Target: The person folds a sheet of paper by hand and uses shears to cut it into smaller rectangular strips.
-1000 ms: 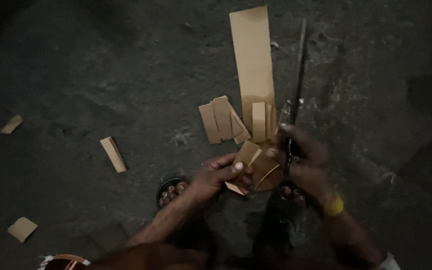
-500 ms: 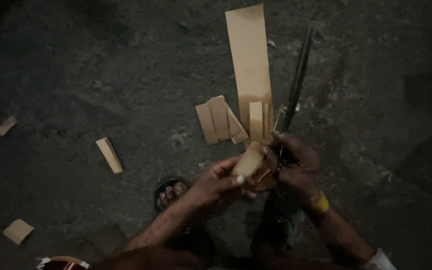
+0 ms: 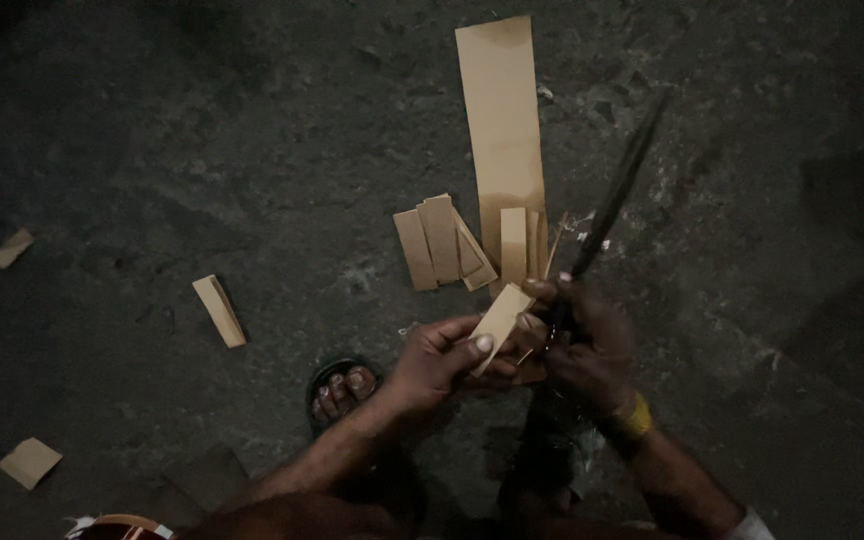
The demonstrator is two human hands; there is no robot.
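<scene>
My left hand pinches a small flat wooden piece between thumb and fingers, tilted up toward the right. My right hand is closed around the handle of a long dark blade that points up and away to the right. The two hands touch over the piece. Just beyond them lies a cluster of short cut wooden strips and a long wooden plank on the dark ground.
A loose wooden strip lies to the left, with smaller scraps at the far left and lower left. My sandalled foot rests on the rough dark ground below my left hand.
The left hand has lifted the wooden piece up off the pile and tilted it. The right hand and blade shifted slightly, staying by the piece.
</scene>
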